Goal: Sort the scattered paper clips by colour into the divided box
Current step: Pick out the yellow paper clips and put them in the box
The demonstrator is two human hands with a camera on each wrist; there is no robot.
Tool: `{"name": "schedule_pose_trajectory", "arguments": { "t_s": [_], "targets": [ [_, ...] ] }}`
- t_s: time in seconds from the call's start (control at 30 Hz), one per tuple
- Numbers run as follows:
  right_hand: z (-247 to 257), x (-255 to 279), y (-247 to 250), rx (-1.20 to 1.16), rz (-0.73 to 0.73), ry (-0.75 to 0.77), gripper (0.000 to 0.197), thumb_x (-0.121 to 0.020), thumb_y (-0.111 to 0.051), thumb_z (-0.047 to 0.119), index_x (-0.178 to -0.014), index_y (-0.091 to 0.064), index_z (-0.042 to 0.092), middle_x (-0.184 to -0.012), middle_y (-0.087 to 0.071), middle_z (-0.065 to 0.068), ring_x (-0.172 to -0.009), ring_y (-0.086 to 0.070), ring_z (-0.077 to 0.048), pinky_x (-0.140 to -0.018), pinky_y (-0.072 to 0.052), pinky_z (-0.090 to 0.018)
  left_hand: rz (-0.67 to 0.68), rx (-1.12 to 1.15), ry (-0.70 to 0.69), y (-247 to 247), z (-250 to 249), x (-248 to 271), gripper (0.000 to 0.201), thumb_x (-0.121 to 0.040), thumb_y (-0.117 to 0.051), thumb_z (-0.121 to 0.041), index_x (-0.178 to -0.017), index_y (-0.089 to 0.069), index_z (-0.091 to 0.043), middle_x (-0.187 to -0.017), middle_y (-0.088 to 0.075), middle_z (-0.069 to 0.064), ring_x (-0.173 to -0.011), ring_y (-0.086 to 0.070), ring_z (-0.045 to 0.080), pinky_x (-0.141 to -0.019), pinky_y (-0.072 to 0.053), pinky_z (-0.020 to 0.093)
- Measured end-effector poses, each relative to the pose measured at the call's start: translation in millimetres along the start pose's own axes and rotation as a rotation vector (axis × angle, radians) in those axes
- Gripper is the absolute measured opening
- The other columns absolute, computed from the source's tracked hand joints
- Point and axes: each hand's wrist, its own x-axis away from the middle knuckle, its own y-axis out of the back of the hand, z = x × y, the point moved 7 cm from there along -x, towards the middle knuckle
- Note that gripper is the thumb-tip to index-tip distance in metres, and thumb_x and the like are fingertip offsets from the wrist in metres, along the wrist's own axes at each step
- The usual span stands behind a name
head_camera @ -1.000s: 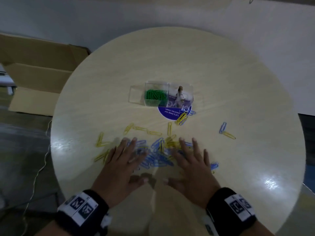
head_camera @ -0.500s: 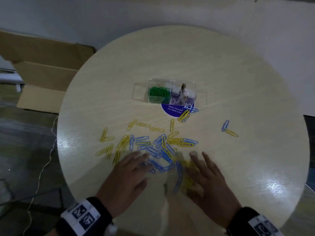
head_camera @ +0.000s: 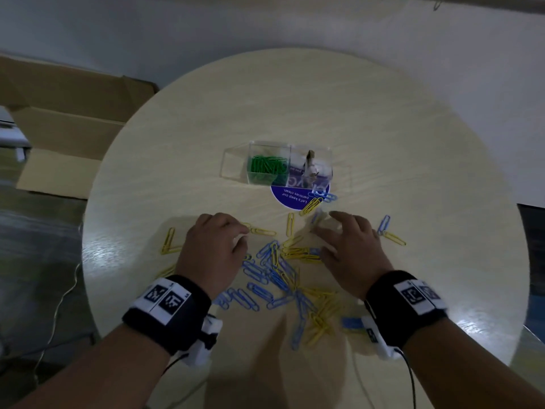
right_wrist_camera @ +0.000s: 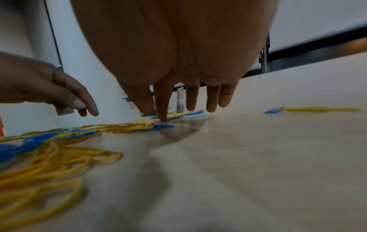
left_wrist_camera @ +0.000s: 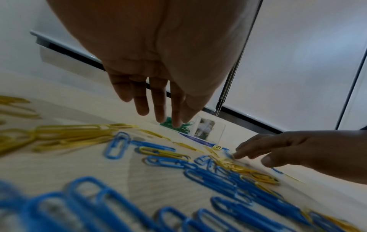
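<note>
Blue paper clips (head_camera: 259,290) and yellow paper clips (head_camera: 321,317) lie mixed on the round table (head_camera: 413,160), between and behind my hands. The clear divided box (head_camera: 233,165) stands beyond them, with green clips (head_camera: 267,168) in its middle compartment. My left hand (head_camera: 233,234) hovers over the far left of the pile, fingers hanging straight (left_wrist_camera: 158,106) and holding nothing. My right hand (head_camera: 324,228) reaches over the far right, and its index fingertip (right_wrist_camera: 163,117) touches the table at a clip. Blue clips (left_wrist_camera: 208,175) and yellow clips (right_wrist_camera: 49,160) lie blurred close to the wrists.
A round blue sticker (head_camera: 290,199) lies in front of the box, with a few clips (head_camera: 317,202) on it. The box's right compartment holds a small pale object (head_camera: 309,168). A blue and a yellow clip (head_camera: 389,231) lie apart at right. A cardboard box (head_camera: 65,122) stands off the table at left.
Both hands drew back toward me across the pile, spreading clips toward the near edge. They have since moved forward to the far side of the pile, closer to the box.
</note>
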Motion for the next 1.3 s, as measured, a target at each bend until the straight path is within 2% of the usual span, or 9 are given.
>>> {"name": "schedule_pose_trajectory", "arguments": {
  "t_s": [0.2,0.33,0.47,0.63,0.8,0.9,1.03,1.17,1.3],
  "targets": [
    [-34,23,6,-0.168,-0.139,-0.051,0.027,-0.073,-0.057,0.034,-0.096,-0.071,0.03,-0.122,-0.061,-0.003,-0.104,-0.056,-0.033,-0.094,-0.045,-0.04,-0.03,-0.047,0.076,7,21,6,0.031,-0.082,-0.045,-0.033,-0.092,-0.071,-0.022,-0.096,-0.064,0.0,-0.09,-0.055,0.03,-0.077,-0.05,0.042],
    [-33,4,19,-0.281,-0.204,-0.061,0.02,-0.075,-0.069,0.017,-0.093,-0.071,0.023,-0.095,-0.066,-0.005,-0.086,-0.061,-0.033,-0.085,-0.046,-0.037,-0.042,-0.098,0.181,11,34,-5,0.015,-0.085,-0.059,-0.024,-0.094,-0.071,-0.02,-0.096,-0.063,0.005,-0.089,-0.056,0.035,-0.075,-0.051,0.044],
    [-25,-16,28,-0.388,-0.203,-0.098,0.025,-0.073,-0.071,0.008,-0.096,-0.07,0.019,-0.093,-0.065,-0.007,-0.086,-0.061,-0.033,-0.081,-0.05,-0.04,-0.01,-0.106,0.254,9,48,-16,0.015,-0.084,-0.065,-0.023,-0.098,-0.069,-0.018,-0.095,-0.06,0.009,-0.087,-0.058,0.037,-0.074,-0.051,0.045],
    [13,-50,27,-0.135,-0.115,0.184,0.043,-0.077,-0.059,-0.004,-0.114,-0.067,0.017,-0.115,-0.068,-0.009,-0.095,-0.059,-0.036,-0.085,-0.049,-0.041,0.032,-0.048,0.255,6,50,-15,0.014,-0.084,-0.067,-0.014,-0.097,-0.07,-0.015,-0.096,-0.061,0.01,-0.089,-0.061,0.034,-0.076,-0.051,0.042],
    [18,-68,6,0.134,0.056,0.2,0.035,-0.08,-0.056,0.009,-0.11,-0.066,0.022,-0.109,-0.066,-0.009,-0.088,-0.055,-0.035,-0.08,-0.05,-0.043,0.099,-0.007,0.29,6,58,-23,0.02,-0.086,-0.06,-0.011,-0.104,-0.069,-0.014,-0.097,-0.064,0.011,-0.094,-0.061,0.031,-0.079,-0.046,0.035],
    [15,-68,9,0.132,0.055,0.132,0.026,-0.081,-0.056,0.015,-0.104,-0.067,0.022,-0.101,-0.064,-0.009,-0.086,-0.054,-0.034,-0.077,-0.05,-0.044,0.194,0.039,0.32,3,63,-30,0.014,-0.078,-0.066,-0.014,-0.09,-0.069,-0.02,-0.09,-0.056,0.006,-0.086,-0.06,0.028,-0.078,-0.046,0.033],
    [10,-68,14,0.006,0.099,0.011,0.017,-0.083,-0.061,0.02,-0.098,-0.067,0.017,-0.103,-0.055,-0.013,-0.095,-0.052,-0.036,-0.083,-0.047,-0.042,0.239,-0.005,0.254,2,53,-36,0.004,-0.08,-0.068,-0.02,-0.082,-0.066,-0.017,-0.085,-0.05,0.002,-0.083,-0.056,0.027,-0.072,-0.04,0.03],
    [9,-67,16,-0.126,0.151,-0.064,0.007,-0.079,-0.062,0.016,-0.087,-0.062,0.016,-0.097,-0.062,-0.011,-0.093,-0.056,-0.032,-0.078,-0.045,-0.037,0.158,0.013,0.079,11,32,-40,0.004,-0.086,-0.066,-0.019,-0.085,-0.068,-0.016,-0.081,-0.062,0.003,-0.08,-0.059,0.026,-0.067,-0.037,0.029],
    [19,-60,23,-0.32,0.047,-0.143,0.011,-0.083,-0.055,0.015,-0.093,-0.06,0.019,-0.093,-0.065,-0.009,-0.086,-0.059,-0.031,-0.07,-0.048,-0.035,0.189,0.017,-0.008,2,15,-42,0.018,-0.092,-0.062,-0.024,-0.104,-0.071,-0.015,-0.091,-0.065,0.008,-0.089,-0.058,0.027,-0.077,-0.042,0.033]
  ]
}}
